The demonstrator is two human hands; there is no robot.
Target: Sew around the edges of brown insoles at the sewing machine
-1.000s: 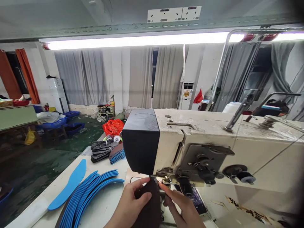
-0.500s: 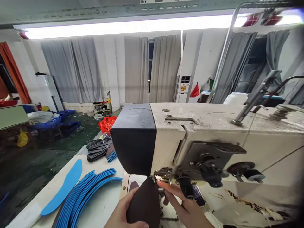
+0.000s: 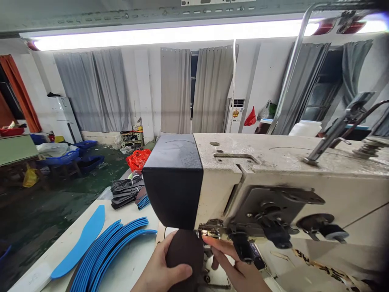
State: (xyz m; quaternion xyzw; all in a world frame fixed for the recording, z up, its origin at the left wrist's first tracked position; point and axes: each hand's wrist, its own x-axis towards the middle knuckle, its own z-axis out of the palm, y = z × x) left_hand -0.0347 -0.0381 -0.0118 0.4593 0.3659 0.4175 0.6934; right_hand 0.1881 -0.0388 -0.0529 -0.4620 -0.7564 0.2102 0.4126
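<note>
A dark brown, insole-shaped flat piece [image 3: 186, 253] stands tilted at the needle end of the sewing machine [image 3: 258, 156]. My left hand [image 3: 162, 263] is closed on its left side, with the thumb laid across its face. My right hand [image 3: 235, 263] is at the piece's right edge, index finger stretched out beside the metal presser foot area [image 3: 210, 231]. Its other visible finger is bent lower down, apart from the index, and I see nothing held between them. The machine head covers the needle.
On the white table to the left lie a fanned stack of blue-edged curved pieces [image 3: 101, 257] and a single blue piece [image 3: 79, 243]. Farther back are a tied dark bundle [image 3: 126, 192] and a red plastic bag [image 3: 138, 159]. Thread tension knobs [image 3: 275, 233] jut out above my right hand.
The brown piece has turned and moved slightly in toward the machine, its top now rounded rather than pointed. My left thumb has moved up onto its face. The view has shifted slightly.
</note>
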